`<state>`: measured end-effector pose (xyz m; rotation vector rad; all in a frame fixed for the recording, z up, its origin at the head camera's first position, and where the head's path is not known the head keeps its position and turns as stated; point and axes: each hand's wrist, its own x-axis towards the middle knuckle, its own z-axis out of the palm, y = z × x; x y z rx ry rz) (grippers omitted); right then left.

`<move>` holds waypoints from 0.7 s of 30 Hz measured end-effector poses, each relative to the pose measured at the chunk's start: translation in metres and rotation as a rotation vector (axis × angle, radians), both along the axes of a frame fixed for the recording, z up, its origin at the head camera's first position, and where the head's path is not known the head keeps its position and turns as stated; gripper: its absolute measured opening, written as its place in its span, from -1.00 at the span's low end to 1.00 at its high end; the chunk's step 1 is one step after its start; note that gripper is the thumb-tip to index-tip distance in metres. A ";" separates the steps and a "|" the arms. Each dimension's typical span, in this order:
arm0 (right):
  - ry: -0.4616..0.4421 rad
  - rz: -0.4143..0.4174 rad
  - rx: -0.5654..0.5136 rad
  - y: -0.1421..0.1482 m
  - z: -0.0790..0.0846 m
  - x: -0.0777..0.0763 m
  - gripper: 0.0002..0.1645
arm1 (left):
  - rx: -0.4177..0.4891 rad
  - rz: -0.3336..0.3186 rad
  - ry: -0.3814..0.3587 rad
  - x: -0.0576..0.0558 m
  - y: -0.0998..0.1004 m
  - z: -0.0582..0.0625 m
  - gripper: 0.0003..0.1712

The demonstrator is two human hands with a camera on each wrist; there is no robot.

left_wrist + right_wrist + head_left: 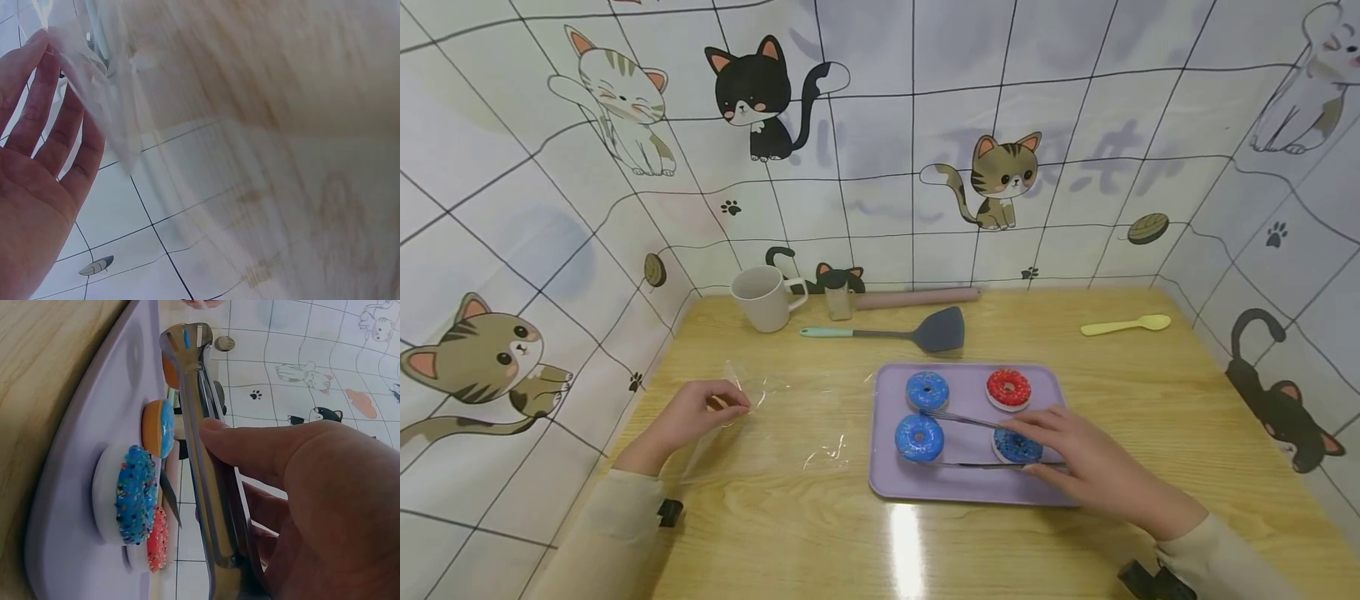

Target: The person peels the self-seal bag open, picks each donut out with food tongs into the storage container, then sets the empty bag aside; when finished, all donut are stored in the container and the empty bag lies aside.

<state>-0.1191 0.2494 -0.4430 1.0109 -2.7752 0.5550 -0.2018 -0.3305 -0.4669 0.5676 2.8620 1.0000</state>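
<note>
My left hand [696, 414] pinches the edge of a clear plastic bag [782, 429] between thumb and fingertips, lifting that side above the table. In the left wrist view the film [119, 119] spreads out from the fingertips. My right hand [1086, 458] grips metal tongs [209, 481] over a lilac tray [970, 493]. The tong arms reach left, either side of the front-left blue doughnut [917, 453]. Another blue doughnut [927, 403] sits behind it, a red one [1008, 402] at back right. A darker blue sprinkled doughnut [1017, 455] lies partly under the right hand and tongs.
Behind the bag stand a white mug [766, 302] and a small dark-topped shaker [837, 302]. A rolling pin [917, 297] lies along the wall, a spatula [938, 330] before it. At the right is a yellow spoon [1123, 326]. Cat-patterned walls close three sides.
</note>
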 end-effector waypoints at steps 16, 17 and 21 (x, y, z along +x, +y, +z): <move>-0.015 0.008 0.042 0.008 -0.009 0.004 -0.34 | 0.008 0.011 0.003 0.000 -0.005 -0.004 -0.96; -0.024 0.001 0.048 0.009 -0.009 0.004 -0.34 | 0.009 0.012 0.001 0.000 -0.006 -0.005 -0.96; -0.063 -0.019 0.075 0.010 -0.010 0.003 -0.35 | 0.014 0.001 -0.006 0.001 -0.006 -0.004 -0.96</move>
